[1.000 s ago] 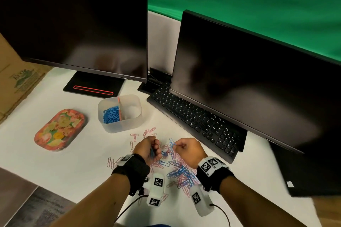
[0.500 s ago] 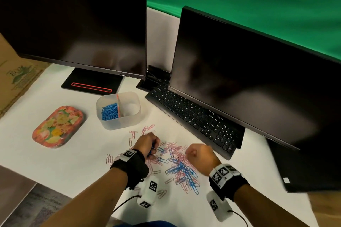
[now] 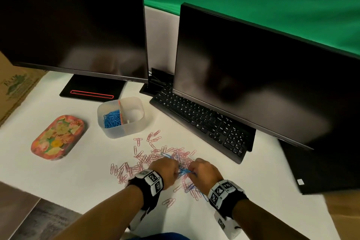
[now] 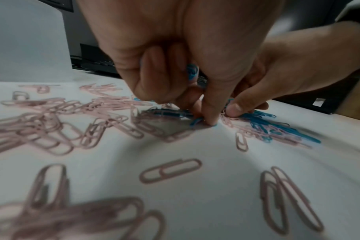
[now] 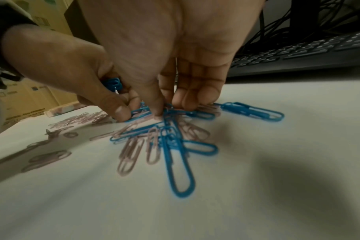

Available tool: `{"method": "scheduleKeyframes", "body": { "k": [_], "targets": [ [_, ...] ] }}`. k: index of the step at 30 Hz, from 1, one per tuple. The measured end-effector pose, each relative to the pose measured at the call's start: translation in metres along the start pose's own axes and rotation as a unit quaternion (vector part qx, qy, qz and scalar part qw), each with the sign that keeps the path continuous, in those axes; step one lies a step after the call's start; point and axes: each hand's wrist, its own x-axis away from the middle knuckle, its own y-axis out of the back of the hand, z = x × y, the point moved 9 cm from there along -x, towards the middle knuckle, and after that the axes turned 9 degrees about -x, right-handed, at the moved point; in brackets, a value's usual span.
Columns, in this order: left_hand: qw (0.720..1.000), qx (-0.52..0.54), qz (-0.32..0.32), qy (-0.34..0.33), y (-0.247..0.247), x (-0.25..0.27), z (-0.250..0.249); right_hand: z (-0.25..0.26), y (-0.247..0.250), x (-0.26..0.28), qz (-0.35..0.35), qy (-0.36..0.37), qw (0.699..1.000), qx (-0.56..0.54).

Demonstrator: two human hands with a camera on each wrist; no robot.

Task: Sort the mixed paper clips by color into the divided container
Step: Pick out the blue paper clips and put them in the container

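blue clips (image 4: pixel 192 71) are kept in the curled left hand (image 3: pixel 165 171). at lower centre, more blue clips are pinched from the pile (image 3: pixel 155 159) by the right hand (image 3: pixel 204 172).

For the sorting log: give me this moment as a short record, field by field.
container: divided container behind the pile, blue clips in its left compartment, right compartment looks empty
pile: mixed pink and blue paper clips loose on the white table
left hand: left hand holds blue clips in its curled fingers, fingertips down in the pile
right hand: right hand pinches at blue clips in the pile
nearby: floral tin, keyboard
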Motion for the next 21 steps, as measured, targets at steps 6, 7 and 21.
{"method": "scheduleKeyframes", "body": {
  "k": [6,7,21],
  "targets": [
    [0.998,0.050,-0.026,-0.001,0.009,-0.002,0.012,-0.020,0.011,-0.001,-0.022,-0.057,0.989,-0.132],
    [0.997,0.073,-0.029,0.002,0.011,-0.001,0.014,-0.022,0.012,-0.001,-0.019,-0.067,0.984,-0.163],
    [0.864,0.494,-0.091,0.041,0.054,0.014,0.038,0.014,0.031,-0.022,0.044,-0.046,0.926,-0.372]
  ]
}}
